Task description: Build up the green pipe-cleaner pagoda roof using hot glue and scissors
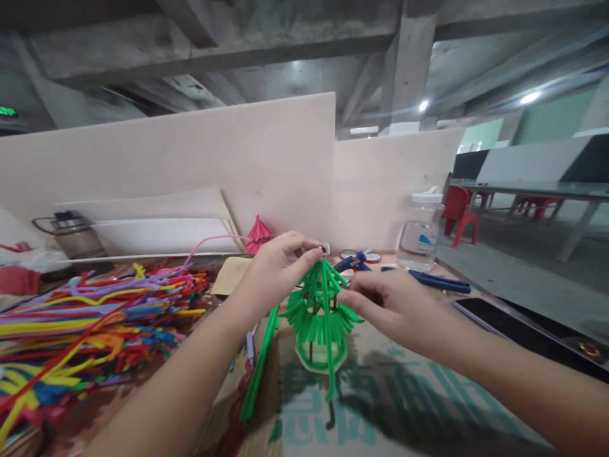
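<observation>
A green pavilion model (314, 327) made of pipe cleaners stands upright on the cardboard, with two fringed roof tiers, brown posts and a pale octagonal base. My left hand (280, 263) pinches the tip of its upper roof between thumb and forefinger. At the roof's right side, my right hand (387, 301) has curled fingers, its thumb tip against a green pipe cleaner (328, 317). That strand hangs down the front, past the base, with a hooked lower end. Loose green pipe cleaners (259, 368) lie left of the model.
Many coloured pipe cleaners (95, 324) are heaped at left. A small pink model (259, 233) stands behind my left hand. Blue glue-gun-like tool (354, 261), water bottle (420, 231), blue stapler-like tool (440, 281) and phone (499, 324) lie to the right. A white partition (285, 171) closes off the back.
</observation>
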Demonstrator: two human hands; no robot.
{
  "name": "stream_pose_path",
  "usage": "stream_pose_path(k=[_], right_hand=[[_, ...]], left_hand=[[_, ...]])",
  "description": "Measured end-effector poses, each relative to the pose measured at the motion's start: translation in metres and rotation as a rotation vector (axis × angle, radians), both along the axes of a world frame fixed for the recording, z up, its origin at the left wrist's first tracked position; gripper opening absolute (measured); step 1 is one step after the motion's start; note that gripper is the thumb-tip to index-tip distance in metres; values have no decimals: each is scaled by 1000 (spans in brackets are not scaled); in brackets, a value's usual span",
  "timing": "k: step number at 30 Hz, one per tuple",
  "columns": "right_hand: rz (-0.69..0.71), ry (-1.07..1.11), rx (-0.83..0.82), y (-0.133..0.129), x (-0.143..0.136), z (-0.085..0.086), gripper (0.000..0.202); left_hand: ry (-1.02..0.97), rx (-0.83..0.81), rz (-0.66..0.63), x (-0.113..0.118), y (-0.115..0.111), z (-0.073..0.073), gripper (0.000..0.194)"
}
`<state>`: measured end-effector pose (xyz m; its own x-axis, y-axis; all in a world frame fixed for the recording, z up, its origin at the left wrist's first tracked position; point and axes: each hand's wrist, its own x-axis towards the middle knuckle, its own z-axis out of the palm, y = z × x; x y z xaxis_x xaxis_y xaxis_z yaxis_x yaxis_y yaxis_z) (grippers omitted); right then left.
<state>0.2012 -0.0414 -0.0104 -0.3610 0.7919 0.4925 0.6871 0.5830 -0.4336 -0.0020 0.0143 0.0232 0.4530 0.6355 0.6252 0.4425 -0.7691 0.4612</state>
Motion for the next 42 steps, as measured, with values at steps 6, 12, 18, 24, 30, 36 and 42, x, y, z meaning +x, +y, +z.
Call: stream_pose_path(k=[6,12,18,24,30,36,42], right_hand=[[-11,-30,-112,-6,-2,-27,34],[-36,-36,-147,-6,-8,-32,29],[-29,-22,-148,-7,-9,-33,32],[9,13,-182,-7,-9,-32,29],[7,82,-200,-6,-9,-33,25],[2,215,-286,-9,-14,-32,27],[65,386,-387,-8,-17,-32,20]], left_hand=[[-1,3,3,2,-3,1,21],[20,5,33,3,-6,4,20],[29,11,34,4,-8,5,18],[14,-9,43,6,-9,4,18],[33,14,49,5,-9,5,19],[35,28,51,7,-12,6,19],[31,28,45,8,-15,7,17]])
